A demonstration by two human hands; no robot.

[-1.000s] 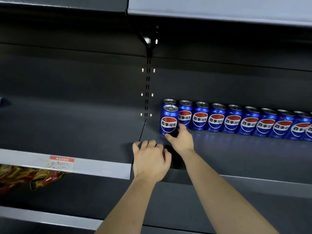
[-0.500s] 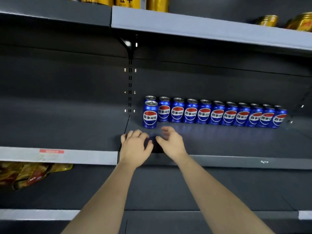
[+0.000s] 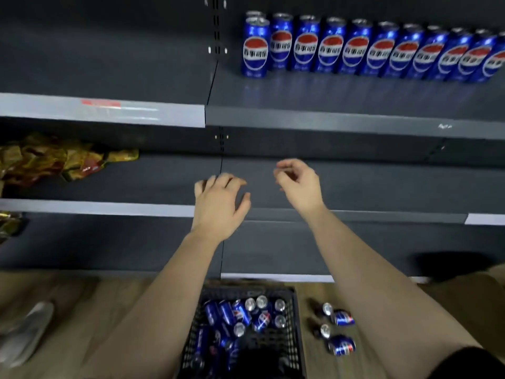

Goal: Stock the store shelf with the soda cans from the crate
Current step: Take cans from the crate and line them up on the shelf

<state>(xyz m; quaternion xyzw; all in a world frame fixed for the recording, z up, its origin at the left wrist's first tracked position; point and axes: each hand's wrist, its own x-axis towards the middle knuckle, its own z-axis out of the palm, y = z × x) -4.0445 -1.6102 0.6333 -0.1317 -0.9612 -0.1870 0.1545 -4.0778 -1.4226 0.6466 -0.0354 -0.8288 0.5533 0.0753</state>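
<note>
Hovering before the lower shelf (image 3: 382, 187), both empty: left hand (image 3: 218, 206) with fingers loosely spread, right hand (image 3: 299, 187) with fingers lightly curled. Pepsi cans (image 3: 355, 49) stand in a row on the upper shelf (image 3: 328, 119) (1 forward at the left end). More cans (image 3: 237, 313) lie jumbled in the black crate (image 3: 298, 324) below; 2 loose cans (image 3: 341, 346) lie on the floor right of it
</note>
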